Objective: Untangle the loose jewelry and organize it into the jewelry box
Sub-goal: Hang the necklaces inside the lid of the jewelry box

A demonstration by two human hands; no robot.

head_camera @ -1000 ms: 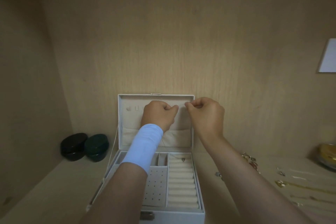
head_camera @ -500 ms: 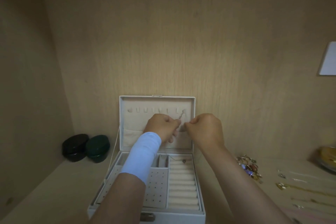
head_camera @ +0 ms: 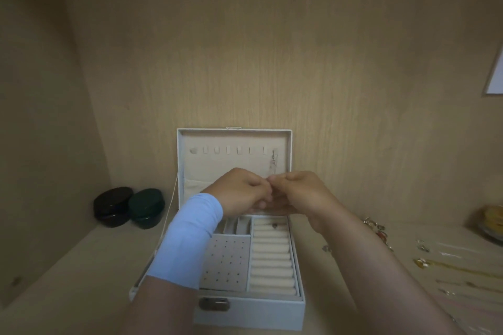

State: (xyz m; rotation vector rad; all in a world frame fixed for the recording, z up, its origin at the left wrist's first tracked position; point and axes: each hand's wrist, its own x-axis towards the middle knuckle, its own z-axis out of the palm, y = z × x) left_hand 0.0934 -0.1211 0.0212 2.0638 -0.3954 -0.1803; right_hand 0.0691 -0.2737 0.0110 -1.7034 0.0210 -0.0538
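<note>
Upright lid [head_camera: 234, 139] behind, cases [head_camera: 128, 207] left, jewelry [head_camera: 377, 230] right

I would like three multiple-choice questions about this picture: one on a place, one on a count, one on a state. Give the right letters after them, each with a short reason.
1. From what does the thin chain hang?
A. the rightmost hook in the lid
B. the front latch
C. a ring roll

2. How many round dark containers stand left of the jewelry box?
A. one
B. four
C. two

3. How does the lid stand?
A. shut
B. open and upright
C. taken off and laid flat

Answers:
1 A: the chain drops from the last hook on the right.
2 C: a black one and a dark green one sit side by side.
3 B: its lining and its row of hooks face the camera.
</note>
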